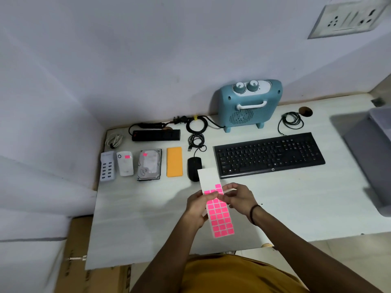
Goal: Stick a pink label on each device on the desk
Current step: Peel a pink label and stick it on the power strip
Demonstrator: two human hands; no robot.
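Observation:
A white sheet of pink labels (220, 216) hangs above the desk's front middle. My left hand (197, 206) grips its left edge, thumb on the top row. My right hand (239, 197) pinches at a label near the sheet's upper right. Along the desk lie a white USB hub (108, 166), a white adapter (125, 163) with a pink label, a hard drive (149, 164) with a pink label, an orange power bank (174, 161), a black mouse (193, 167), a black keyboard (268, 154), a black power strip (156, 135) and a teal heater (248, 104).
The white desk (137, 218) sits in a corner between two walls. Coiled cables (196, 123) lie behind the mouse, and another coil (292, 121) behind the keyboard. A grey box (372, 161) stands at the right edge. Cardboard boxes (72, 261) sit below the desk's left.

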